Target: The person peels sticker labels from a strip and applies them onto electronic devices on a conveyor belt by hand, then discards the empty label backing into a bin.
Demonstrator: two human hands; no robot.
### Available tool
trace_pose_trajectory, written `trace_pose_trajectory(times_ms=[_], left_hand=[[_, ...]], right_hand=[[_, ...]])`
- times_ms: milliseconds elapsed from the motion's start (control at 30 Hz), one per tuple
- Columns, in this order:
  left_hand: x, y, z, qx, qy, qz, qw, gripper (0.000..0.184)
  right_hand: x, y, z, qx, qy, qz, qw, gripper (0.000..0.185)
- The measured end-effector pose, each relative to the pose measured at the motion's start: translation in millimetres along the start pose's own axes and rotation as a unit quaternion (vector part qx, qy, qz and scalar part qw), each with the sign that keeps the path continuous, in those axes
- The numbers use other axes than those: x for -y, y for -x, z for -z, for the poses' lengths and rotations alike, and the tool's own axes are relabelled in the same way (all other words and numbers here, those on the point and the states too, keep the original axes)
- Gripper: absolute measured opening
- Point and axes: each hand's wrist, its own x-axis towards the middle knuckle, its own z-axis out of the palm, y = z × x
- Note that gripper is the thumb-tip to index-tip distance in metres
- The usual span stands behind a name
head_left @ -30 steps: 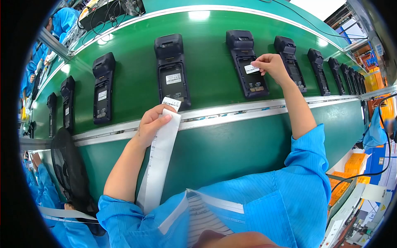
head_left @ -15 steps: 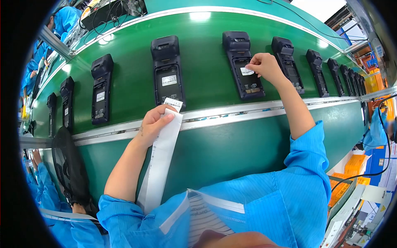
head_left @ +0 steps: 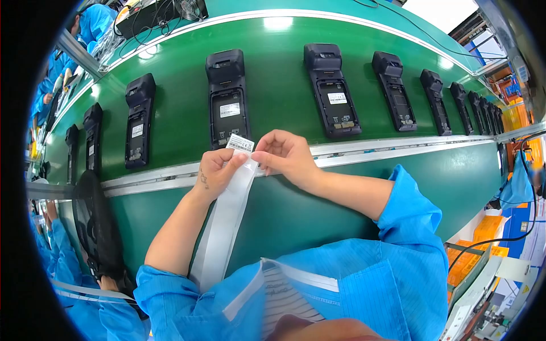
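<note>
My left hand pinches a long white strip of label backing near its top end, and the strip hangs down toward my chest. A printed white label shows at that top end. My right hand is at the strip's right edge, thumb and fingertips closed on it beside the label. Just beyond my hands lies a black handheld terminal, its open back bay bearing a white label. Farther right, another terminal also has a label in its bay; the terminal beyond it shows none.
More terminals lie in a row on the green conveyor belt, left and far right. A metal rail separates the belt from the green bench top. A black mesh item is at left, near another person's blue sleeve.
My right hand has left the label in the right-hand terminal and come back left to the strip. That label stays in the bay. My left hand still holds the strip.
</note>
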Motion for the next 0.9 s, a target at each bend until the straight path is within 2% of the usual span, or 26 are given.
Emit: trace_pose_trajectory(times_ms=[133,233,333,433,533,633,667,700,733,767,833,900], left_hand=[[5.0,-0.8,-1.8,-0.026,-0.023,-0.008,0.999,0.025],[5.6,-2.9,-3.3,-0.023,-0.018,0.035,0.999,0.022],[1.2,-6.6,-13.7,-0.001,0.065,-0.006,0.998,0.021],[-9.3,-5.6,-18.7,0.043,0.089,-0.002,0.995,0.023],[-13.5,-3.1,-21.7,0.060,0.095,0.075,0.991,0.023],[-7.8,-6.2,-21.4,0.066,0.103,0.071,0.990,0.022],[-9.1,-7.0,-22.2,0.066,0.104,0.075,0.989,0.022],[-11.0,-7.7,-22.7,0.066,0.105,0.080,0.989,0.022],[-12.2,-8.7,-23.2,0.065,0.107,0.083,0.989,0.022],[-11.6,-9.7,-23.9,0.063,0.114,0.080,0.988,0.022],[-9.4,-11.1,-26.3,0.062,0.128,0.073,0.987,0.022],[-9.9,-11.3,-27.9,0.064,0.135,0.078,0.986,0.023]], right_hand=[[-3.2,6.3,-6.8,-0.021,-0.065,0.003,0.998,0.012],[-1.4,8.6,-4.6,-0.021,-0.073,0.015,0.997,0.011],[-0.4,6.6,1.9,-0.037,-0.044,0.047,0.997,0.010],[-1.1,3.4,6.2,-0.061,0.028,0.143,0.987,0.008],[1.7,-3.2,20.7,-0.095,0.085,0.130,0.983,0.008],[32.5,-21.0,59.5,-0.217,0.092,0.186,0.954,0.008],[44.2,-31.6,85.7,-0.222,0.102,0.265,0.933,0.008],[60.1,-35.4,109.2,-0.256,0.155,0.228,0.927,0.010],[67.5,-40.4,139.1,-0.232,0.185,0.196,0.935,0.011],[76.1,-40.0,160.9,-0.193,0.243,0.116,0.943,0.014],[82.8,-35.0,173.3,-0.161,0.290,0.014,0.943,0.018],[79.8,-35.3,177.6,-0.141,0.309,0.004,0.941,0.019]])
